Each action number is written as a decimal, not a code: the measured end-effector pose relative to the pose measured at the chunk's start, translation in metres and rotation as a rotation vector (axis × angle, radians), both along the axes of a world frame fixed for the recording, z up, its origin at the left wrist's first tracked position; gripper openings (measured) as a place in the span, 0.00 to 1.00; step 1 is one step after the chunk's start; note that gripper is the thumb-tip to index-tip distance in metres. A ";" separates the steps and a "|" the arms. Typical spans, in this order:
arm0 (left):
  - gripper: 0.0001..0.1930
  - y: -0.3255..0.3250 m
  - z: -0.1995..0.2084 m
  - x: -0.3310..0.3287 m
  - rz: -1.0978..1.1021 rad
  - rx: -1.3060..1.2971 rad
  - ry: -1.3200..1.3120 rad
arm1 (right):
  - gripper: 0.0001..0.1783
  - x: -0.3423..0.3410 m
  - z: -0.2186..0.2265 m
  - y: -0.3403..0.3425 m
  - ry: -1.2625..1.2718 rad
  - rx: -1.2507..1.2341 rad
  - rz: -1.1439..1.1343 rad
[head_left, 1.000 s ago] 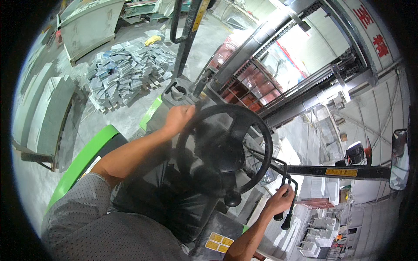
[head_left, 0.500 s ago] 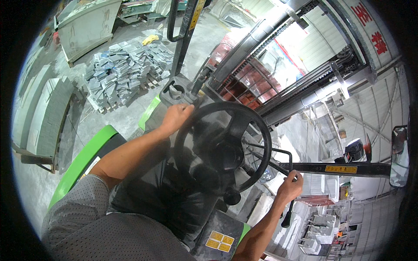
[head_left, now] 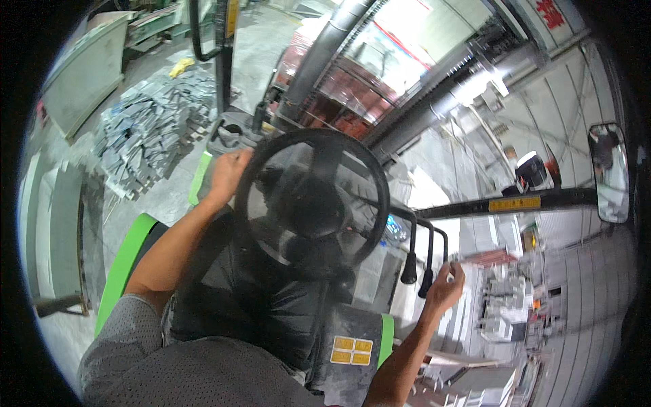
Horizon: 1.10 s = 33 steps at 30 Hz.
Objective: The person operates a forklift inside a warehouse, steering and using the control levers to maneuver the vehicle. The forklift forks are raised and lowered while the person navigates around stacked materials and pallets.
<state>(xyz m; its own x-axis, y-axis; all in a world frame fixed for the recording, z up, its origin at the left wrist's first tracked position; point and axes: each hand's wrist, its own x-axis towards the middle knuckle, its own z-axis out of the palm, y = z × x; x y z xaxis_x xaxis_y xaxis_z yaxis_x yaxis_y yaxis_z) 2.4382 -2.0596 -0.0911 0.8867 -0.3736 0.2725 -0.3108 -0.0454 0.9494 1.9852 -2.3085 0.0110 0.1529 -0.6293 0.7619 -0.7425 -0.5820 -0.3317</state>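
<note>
A black steering wheel (head_left: 313, 203) stands in front of me, its hub smeared by motion. My left hand (head_left: 229, 175) is closed at the wheel's left edge, its fingertips hidden behind the rim; what they grip does not show. To the right of the wheel, several bent black control levers hang down. Two end in dark knobs, one nearer the wheel (head_left: 408, 270) and one beside it (head_left: 426, 283). My right hand (head_left: 446, 285) is closed around the outermost lever (head_left: 445, 244), thumb and fingers near its end, so its knob is hidden.
Ahead rises a forklift mast (head_left: 332, 57), with red wrapped goods (head_left: 352, 95) beyond it. A heap of grey slabs (head_left: 146, 129) lies at the left, near a large pale bin (head_left: 85, 74). A mirror (head_left: 608, 173) hangs at the right, by a black bar (head_left: 502, 205).
My view has shifted, so the wheel and mast appear further left and higher. The levers at the right now show apart, with my right hand on the outermost. My left hand stays beside the wheel.
</note>
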 end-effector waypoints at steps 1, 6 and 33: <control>0.26 0.000 0.000 0.004 0.004 0.093 -0.021 | 0.16 -0.002 0.001 -0.007 0.056 0.082 -0.051; 0.25 0.000 0.000 -0.001 0.081 0.093 -0.019 | 0.18 -0.008 -0.002 -0.014 0.152 0.365 0.079; 0.27 -0.005 -0.001 -0.016 0.033 0.092 0.027 | 0.14 -0.026 -0.051 0.033 0.416 0.444 -0.086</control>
<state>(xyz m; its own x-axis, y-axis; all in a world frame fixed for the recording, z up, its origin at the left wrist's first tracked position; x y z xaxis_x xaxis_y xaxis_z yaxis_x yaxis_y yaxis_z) 2.4221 -2.0644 -0.0922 0.9055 -0.3661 0.2146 -0.2825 -0.1425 0.9486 1.9589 -2.2759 -0.0404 0.3157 -0.8964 0.3111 -0.9000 -0.3868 -0.2010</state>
